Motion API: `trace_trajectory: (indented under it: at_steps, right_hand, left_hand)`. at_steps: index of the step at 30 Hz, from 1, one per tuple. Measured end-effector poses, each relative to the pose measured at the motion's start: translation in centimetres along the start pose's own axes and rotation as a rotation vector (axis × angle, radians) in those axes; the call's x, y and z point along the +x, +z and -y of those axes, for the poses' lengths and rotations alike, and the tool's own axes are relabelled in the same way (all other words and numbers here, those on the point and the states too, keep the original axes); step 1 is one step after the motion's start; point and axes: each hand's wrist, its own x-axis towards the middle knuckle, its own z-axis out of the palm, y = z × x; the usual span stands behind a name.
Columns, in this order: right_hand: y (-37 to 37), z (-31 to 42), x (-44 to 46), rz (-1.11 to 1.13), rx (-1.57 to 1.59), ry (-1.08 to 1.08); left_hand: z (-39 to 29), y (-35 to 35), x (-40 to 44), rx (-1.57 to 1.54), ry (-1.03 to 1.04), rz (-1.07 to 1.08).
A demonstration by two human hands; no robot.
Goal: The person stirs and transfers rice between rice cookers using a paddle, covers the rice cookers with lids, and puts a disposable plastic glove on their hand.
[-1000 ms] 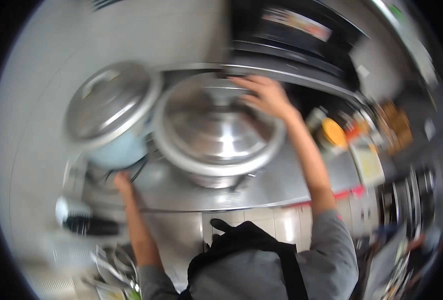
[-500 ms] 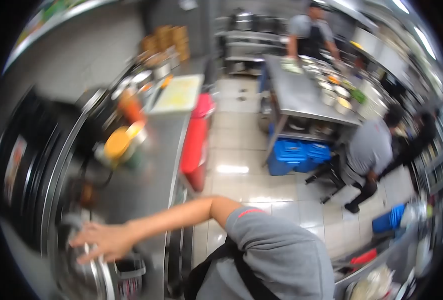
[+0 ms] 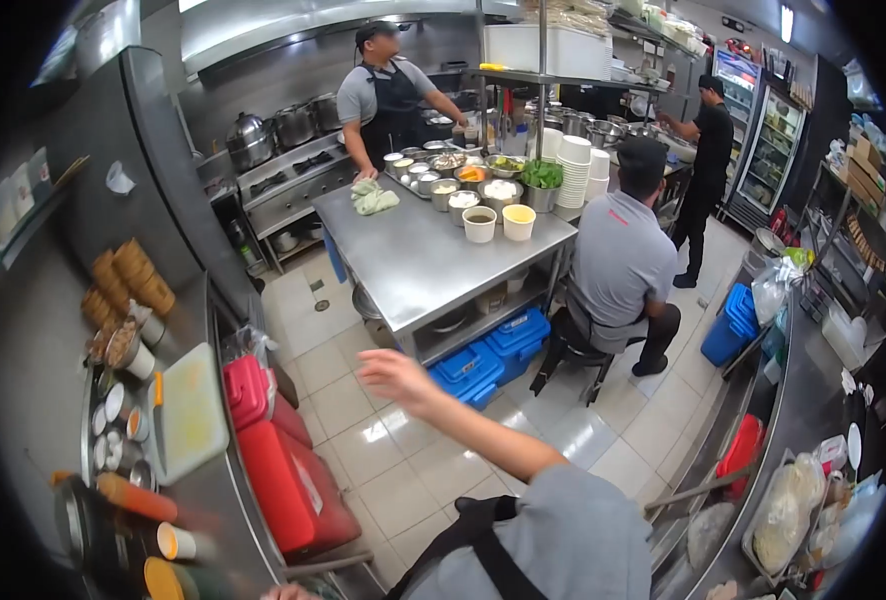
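My right hand [image 3: 396, 380] is raised in mid-air over the tiled floor, its fingers loosely apart and nothing in them. Beyond the fingertips, and apart from them, stands a steel table [image 3: 383, 255]. A small part of my left hand [image 3: 289, 593] shows at the bottom edge, by the front of the left counter; its fingers are mostly cut off. Near it on that counter are a white cup [image 3: 176, 541], a yellow-lidded container [image 3: 168, 580] and a bottle with orange contents [image 3: 135, 496]. Farther along lie a cutting board [image 3: 195, 415] and an orange-handled knife [image 3: 160, 420].
Red bins [image 3: 293, 490] stand beside the left counter. Blue bins [image 3: 466, 375] sit under the steel table. One person [image 3: 393, 105] stands behind that table, another [image 3: 623, 250] sits at its right, and a third [image 3: 705, 170] stands farther back. A counter [image 3: 763, 500] runs along the right.
My right hand has left the metal item on the left counter and swung up and out over the floor. The view has turned to the right.
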Motion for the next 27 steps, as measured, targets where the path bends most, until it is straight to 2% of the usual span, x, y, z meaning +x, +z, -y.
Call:
trace_trajectory:
  at_steps: [1,2,4,5,6,7,9,11,14,19,22,27]
  right_hand:
    - [-4.8,0.9,0.8,-0.076,0.046,-0.03]
    - [-8.4,2.3,0.6,-0.186,0.045,-0.066]
    - [-14.8,3.4,-0.2,-0.391,0.089,-0.11]
    - [-17.5,3.7,-0.6,-0.433,0.121,-0.117]
    - [-19.4,4.0,-0.7,-0.534,0.161,-0.055]
    - [-21.1,3.6,-0.6,-0.586,0.169,-0.04]
    - [-23.6,2.2,0.7,-0.631,0.169,0.013]
    - [-24.9,-0.8,3.4,-0.588,0.251,0.107]
    - [-21.0,-4.2,10.4,-0.501,0.286,0.259]
    - [-9.6,-8.0,23.3,0.005,0.366,0.502]
    - [-4.3,-8.4,31.6,0.161,0.299,0.537]
    - [-3.6,-6.2,41.0,0.085,0.144,0.48]
  left_hand:
    - [2.3,-1.1,3.4,0.048,0.005,-0.083]
    - [3.3,-2.9,7.1,0.176,-0.095,0.08]
    - [5.6,-5.2,12.3,0.055,-0.147,-0.013]
    - [7.3,-5.6,14.3,0.097,-0.098,-0.05]
    - [9.1,-5.1,16.1,0.037,-0.102,-0.103]
    - [10.6,-4.4,17.9,0.056,-0.132,-0.143]
    - [11.8,-4.7,21.2,0.37,-0.1,-0.203]
    - [12.8,-4.4,24.2,0.533,-0.124,-0.233]
    - [12.5,-6.8,29.0,0.623,-0.182,-0.359]
    - [10.0,-12.4,39.1,0.662,-0.228,-0.467]
    - [7.1,-17.2,47.6,0.673,-0.261,-0.537]
    - [2.0,-27.7,65.3,0.65,-0.313,-0.587]
